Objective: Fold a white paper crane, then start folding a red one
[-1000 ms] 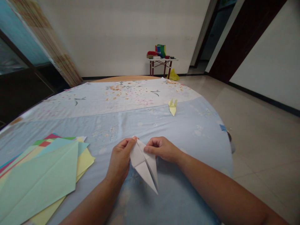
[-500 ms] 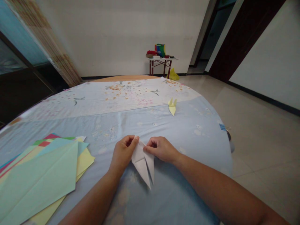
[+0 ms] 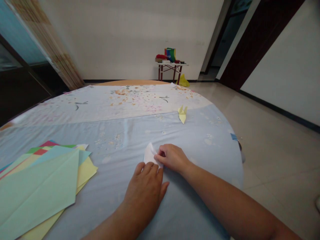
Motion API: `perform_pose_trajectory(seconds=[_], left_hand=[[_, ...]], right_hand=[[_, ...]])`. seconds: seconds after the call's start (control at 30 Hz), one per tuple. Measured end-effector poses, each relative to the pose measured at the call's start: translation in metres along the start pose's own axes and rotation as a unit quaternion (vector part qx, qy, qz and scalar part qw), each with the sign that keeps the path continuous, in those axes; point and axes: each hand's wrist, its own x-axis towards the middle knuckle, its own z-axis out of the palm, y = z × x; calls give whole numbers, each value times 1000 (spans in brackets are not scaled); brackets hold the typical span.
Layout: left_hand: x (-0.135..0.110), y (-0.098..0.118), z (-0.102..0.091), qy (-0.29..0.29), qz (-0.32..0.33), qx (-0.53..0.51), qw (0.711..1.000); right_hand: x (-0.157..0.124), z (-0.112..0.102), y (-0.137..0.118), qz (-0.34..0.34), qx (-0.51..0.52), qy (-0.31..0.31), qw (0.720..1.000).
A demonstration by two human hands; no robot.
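A folded piece of white paper [image 3: 150, 152] lies on the cloth-covered table, its pointed end facing away from me. My left hand [image 3: 147, 185] is laid flat over the near part of it, palm down, fingers stretched forward and thumb out to the right. That hand hides the paper's lower half. On the paper's right edge, my right hand [image 3: 172, 157] pinches with thumb and forefinger. Farther off to the right stands a small folded yellow paper figure [image 3: 182, 115] with two upright points.
Coloured paper sheets [image 3: 40, 190] are piled at the left, a pale green one on top. A floral tablecloth [image 3: 110, 110] covers the round table. A blue clip [image 3: 234, 136] sits on its right edge. By the wall is a small side table [image 3: 172, 63] bearing several items.
My left hand has let go of the paper's upper left edge and come down flat over its near part, covering the two pointed flaps. My right hand still pinches the right edge.
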Motion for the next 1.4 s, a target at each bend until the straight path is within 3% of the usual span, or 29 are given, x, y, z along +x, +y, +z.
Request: perform_pose_trajectory(seconds=[0.27, 0.43, 0.63, 0.83, 1.4], left_hand=[[-2, 0, 9, -1, -4, 7, 1000], [-3, -1, 11, 6, 1, 11, 1000], [-6, -3, 16, -2, -7, 25, 1000], [-5, -3, 14, -23, -6, 30, 999], [3, -4, 7, -11, 1, 26, 1000]], right_hand=[[2, -1, 0, 11, -5, -12, 1000], [6, 2, 4, 38, -21, 13, 999], [7, 2, 6, 10, -11, 23, 1000], [10, 3, 7, -24, 4, 24, 999], [17, 5, 0, 27, 5, 20, 999]])
